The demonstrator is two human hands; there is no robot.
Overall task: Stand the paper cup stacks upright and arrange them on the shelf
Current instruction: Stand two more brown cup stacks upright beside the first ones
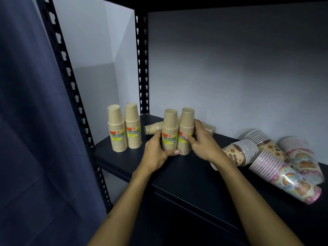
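Hands [179,146] around "DISPOSABLE TABLEWARE" cup pack [177,132]

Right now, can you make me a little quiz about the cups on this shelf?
1. True or false: the patterned cup stacks stand upright.
2. What do both hands hold? A) the blue curtain B) a brown twin cup pack C) a shelf post
3. Fill in: another brown twin pack stands at the shelf's ___ end.

Key: 1 false, they lie on their sides. 2 B; left hand, right hand. 3 left.
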